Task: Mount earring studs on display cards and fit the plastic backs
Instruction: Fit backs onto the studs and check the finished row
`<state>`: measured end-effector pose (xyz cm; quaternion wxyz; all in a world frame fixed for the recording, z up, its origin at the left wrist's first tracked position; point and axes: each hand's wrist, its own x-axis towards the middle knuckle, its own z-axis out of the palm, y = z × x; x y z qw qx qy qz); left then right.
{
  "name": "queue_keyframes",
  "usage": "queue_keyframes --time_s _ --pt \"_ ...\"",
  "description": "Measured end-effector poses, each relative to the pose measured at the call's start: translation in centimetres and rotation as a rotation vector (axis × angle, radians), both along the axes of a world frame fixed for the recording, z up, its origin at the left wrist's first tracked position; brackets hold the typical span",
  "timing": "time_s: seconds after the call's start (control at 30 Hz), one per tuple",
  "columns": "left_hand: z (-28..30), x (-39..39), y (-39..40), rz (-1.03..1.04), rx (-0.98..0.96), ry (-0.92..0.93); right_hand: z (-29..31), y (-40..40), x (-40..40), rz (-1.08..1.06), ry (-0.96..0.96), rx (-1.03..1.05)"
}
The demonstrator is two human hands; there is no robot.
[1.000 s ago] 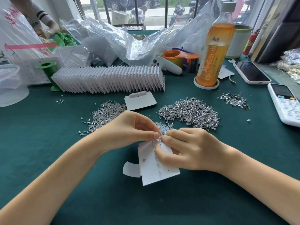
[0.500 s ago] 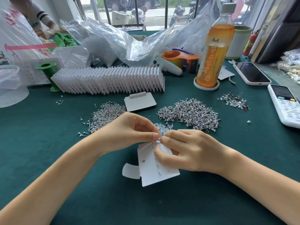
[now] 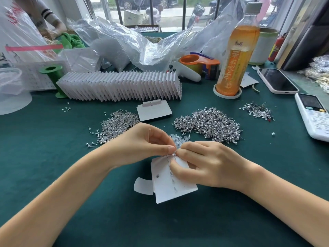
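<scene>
A white display card (image 3: 169,188) lies tilted on the green cloth, a row of stud posts running down its middle. My right hand (image 3: 204,163) grips the card, its thumb on the card face. My left hand (image 3: 142,143) pinches something tiny at the card's top edge, fingertip against my right forefinger; what it pinches is too small to tell. Piles of silver studs lie at the left (image 3: 115,127) and at the right (image 3: 208,125). A small heap of clear plastic backs (image 3: 179,138) shows just beyond my fingers.
A long fanned row of finished cards (image 3: 121,86) stands behind, with a spare card (image 3: 154,111) in front of it. An orange drink bottle (image 3: 236,56), a tape dispenser (image 3: 199,65), a phone (image 3: 276,81), a calculator (image 3: 315,114), plastic bags (image 3: 124,43) and a green spool (image 3: 51,75) surround the work spot.
</scene>
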<state>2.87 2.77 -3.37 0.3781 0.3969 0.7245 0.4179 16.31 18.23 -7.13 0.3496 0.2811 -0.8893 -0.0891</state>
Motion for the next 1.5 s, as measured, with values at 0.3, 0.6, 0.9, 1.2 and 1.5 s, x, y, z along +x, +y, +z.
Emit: queue_keyframes --time_s 0.3,0.6,0.9,1.2,1.5 --pt "0.11 0.25 0.07 -0.003 0.012 0.022 -0.13 -0.10 -0.03 0.007 0.045 -0.002" --pt "-0.07 0.31 0.13 0.110 0.019 -0.022 -0.14 -0.06 -0.10 -0.005 0.055 -0.025" --pt "-0.11 0.43 0.16 0.106 0.028 -0.009 -0.02 -0.05 -0.11 -0.016 0.052 -0.013" --pt "-0.26 0.34 0.01 0.011 0.022 0.068 -0.22 -0.07 -0.03 0.007 0.054 -0.019" --pt "-0.34 0.45 -0.06 -0.079 0.047 0.121 -0.46 -0.01 -0.07 0.006 0.061 -0.022"
